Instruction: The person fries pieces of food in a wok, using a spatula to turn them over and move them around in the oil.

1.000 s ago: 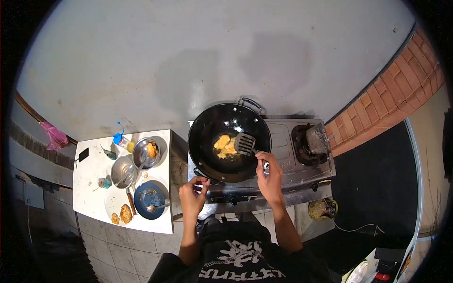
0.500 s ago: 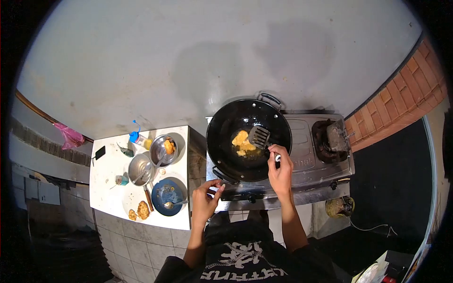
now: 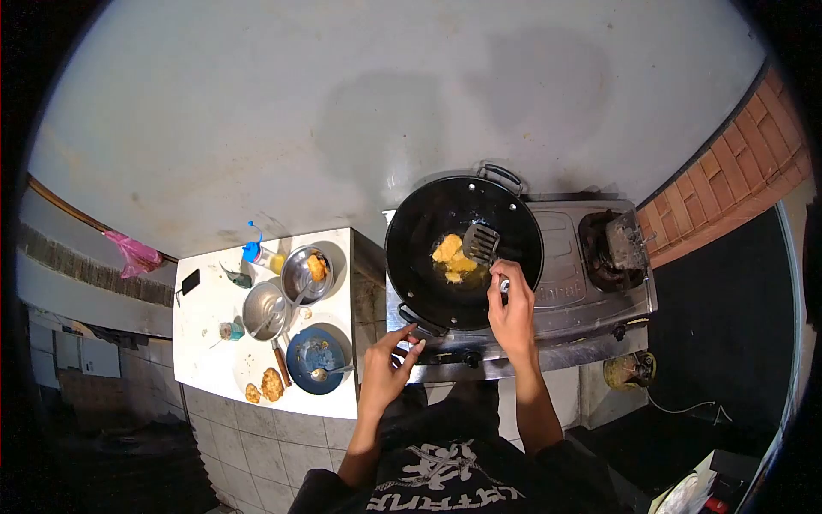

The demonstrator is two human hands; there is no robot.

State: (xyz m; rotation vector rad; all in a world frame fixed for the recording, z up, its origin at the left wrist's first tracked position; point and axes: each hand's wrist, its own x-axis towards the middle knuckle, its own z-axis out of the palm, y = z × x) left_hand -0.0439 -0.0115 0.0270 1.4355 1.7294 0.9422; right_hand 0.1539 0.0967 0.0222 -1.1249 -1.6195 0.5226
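Right hand (image 3: pixel 512 313) clasps a spatula (image 3: pixel 481 243); left hand (image 3: pixel 385 374), fingers narrowly parted, is beside the wok handle (image 3: pixel 423 322), contact unclear.

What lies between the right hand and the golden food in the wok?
The head view shows the slotted spatula between the right hand and the golden food.

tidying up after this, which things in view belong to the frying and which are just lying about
Frying:
- black wok
- spatula, in the right hand
- yellow pieces
- stove

Apparently just lying about:
- phone-like dark rectangle
- pink bag
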